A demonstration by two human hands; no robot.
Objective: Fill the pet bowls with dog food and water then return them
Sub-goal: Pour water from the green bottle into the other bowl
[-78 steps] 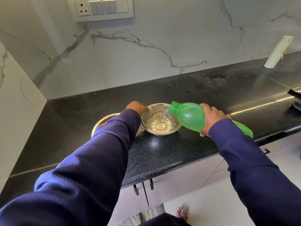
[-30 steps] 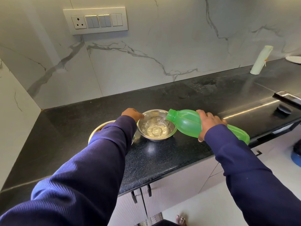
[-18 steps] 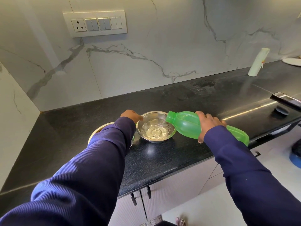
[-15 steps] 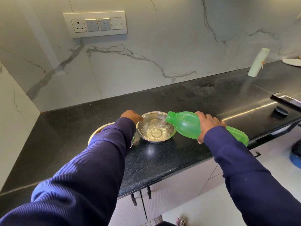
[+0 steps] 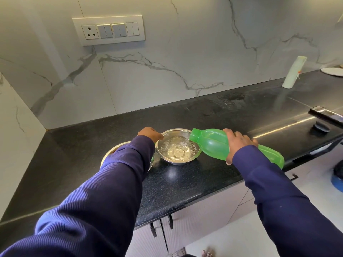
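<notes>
A steel water bowl (image 5: pixel 168 158) stands on the black counter (image 5: pixel 194 180) with rippling water in it. My right hand (image 5: pixel 238 140) grips a green plastic bottle (image 5: pixel 213 145), tipped almost flat with its open mouth over the bowl's right rim; a thin stream runs into the bowl. My left hand (image 5: pixel 149 133) pinches the bowl's left rim. A second steel bowl (image 5: pixel 113 152) sits just left of it, mostly hidden under my left sleeve, so its contents do not show.
A marble wall with a switch panel (image 5: pixel 108 30) backs the counter. At the far right stand a white roll (image 5: pixel 293 73), a white plate (image 5: pixel 333 71) and a dark stove edge (image 5: pixel 324 115). Cabinet doors with handles (image 5: pixel 161 225) lie below; a blue object (image 5: pixel 337 182) sits on the floor.
The bottle's tail has lifted slightly, so it tips further as it keeps pouring. More water lies in the bowl. My left hand has stayed on the rim.
</notes>
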